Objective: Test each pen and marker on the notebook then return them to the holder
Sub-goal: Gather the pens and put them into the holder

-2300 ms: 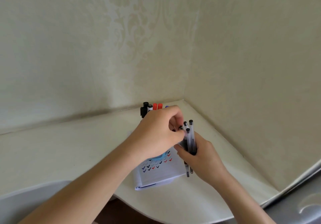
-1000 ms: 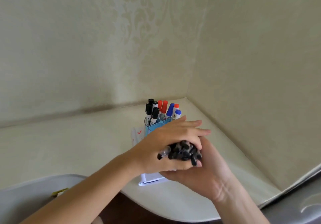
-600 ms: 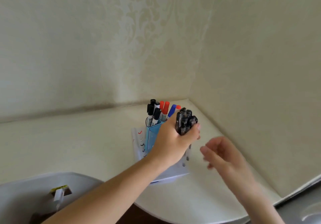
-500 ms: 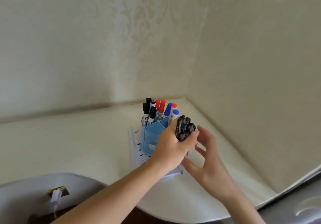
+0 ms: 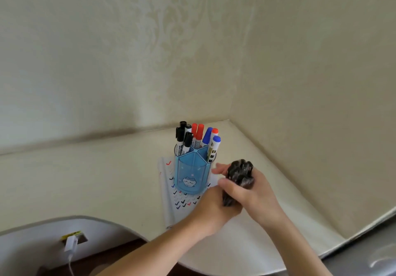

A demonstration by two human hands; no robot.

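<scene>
The step in hand looks like the return: the pens (image 5: pixel 240 174), a tight bundle with dark caps up, are held just right of the holder (image 5: pixel 191 174), at the centre of the frame, and not yet in it. The right hand (image 5: pixel 255 192) is wrapped round the bundle, thumb across the near side and fingertips showing past the far side toward the holder. The left hand (image 5: pixel 214 208) sits at the bundle's lower end, touching it; its fingers are hidden there, so whether it grips or only steadies cannot be told. The holder is a blue, see-through cup split into compartments, with a small cartoon face on the front, and it stands upright on the notebook (image 5: pixel 182 203). The markers (image 5: pixel 198 138), with black, red and blue caps, fill the back compartments, while the front one looks empty. The page around the holder's base is covered in rows of small ticks in dark, red and blue, which suggests the testing is largely done. The next move calls for lifting the bundle above the rim, swinging it left over the front compartment, and lowering it straight so no pen catches the divider or tips the light holder. The bundle itself is blurred, so the pens cannot be counted.
</scene>
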